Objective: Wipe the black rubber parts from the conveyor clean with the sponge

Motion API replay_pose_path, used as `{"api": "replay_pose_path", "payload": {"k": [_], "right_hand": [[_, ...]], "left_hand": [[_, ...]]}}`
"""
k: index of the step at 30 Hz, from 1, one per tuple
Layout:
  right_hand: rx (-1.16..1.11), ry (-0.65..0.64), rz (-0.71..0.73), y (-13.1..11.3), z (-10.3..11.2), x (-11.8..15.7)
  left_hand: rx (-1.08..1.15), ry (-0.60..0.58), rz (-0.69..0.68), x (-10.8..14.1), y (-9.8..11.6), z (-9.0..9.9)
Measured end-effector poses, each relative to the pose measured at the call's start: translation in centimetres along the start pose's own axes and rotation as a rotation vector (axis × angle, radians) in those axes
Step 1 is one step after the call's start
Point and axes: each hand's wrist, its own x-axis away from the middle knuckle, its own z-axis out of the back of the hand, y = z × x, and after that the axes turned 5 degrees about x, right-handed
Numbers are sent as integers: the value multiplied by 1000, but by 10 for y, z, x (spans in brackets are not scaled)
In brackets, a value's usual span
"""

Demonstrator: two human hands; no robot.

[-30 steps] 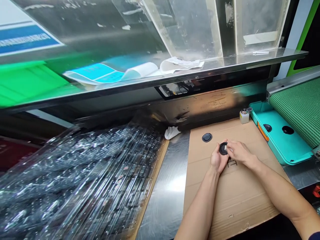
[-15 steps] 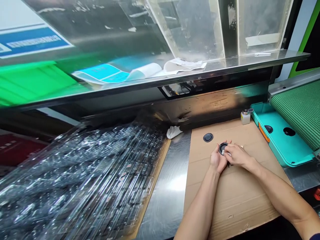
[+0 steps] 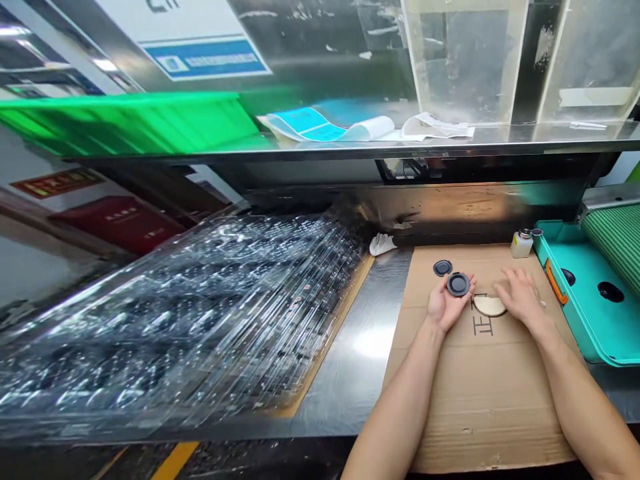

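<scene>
A round black part is held in my left hand, over the cardboard sheet. To its right, my right hand is off the part, fingers spread and slightly blurred above the cardboard. Between the hands lies a pale round disc, its upper part hard to make out, beside dark pen marks. A second round black part rests on the cardboard just beyond my left hand. Something small and white shows by the right hand, too small to name.
Stacked clear plastic trays fill the left. A teal bin with black round parts stands at the right, beside a small bottle and a green conveyor belt. A white crumpled item lies behind. A metal shelf crosses above.
My right hand has left the black part and moved right, its fingers now spread. The pale disc and pen marks have come into sight. The camera view has swung left.
</scene>
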Motion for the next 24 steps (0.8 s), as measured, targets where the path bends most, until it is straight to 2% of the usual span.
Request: {"api": "replay_pose_path", "payload": {"k": [2, 4, 6, 8, 10, 12, 17, 24], "right_hand": [[-64, -126, 229, -7, -3, 4], [-95, -237, 354, -12, -9, 6], [-89, -198, 293, -13, -17, 4], [-54, -77, 141, -9, -25, 1], [1, -12, 40, -4, -32, -2], [44, -19, 13, 0, -37, -3], [64, -9, 29, 1, -39, -2], [50, -1, 26, 1, -39, -4]], "left_hand": [[-94, -10, -59, 1, 0, -2], [-262, 14, -233, 3, -3, -4], [-513, 53, -495, 5, -8, -5], [-800, 66, -753, 8, -14, -5], [-1048, 32, -934, 11, -20, -5], [-1221, -15, -1043, 14, -25, -3], [-1414, -46, -1136, 17, -25, 1], [-1433, -48, -1109, 15, -26, -2]]}}
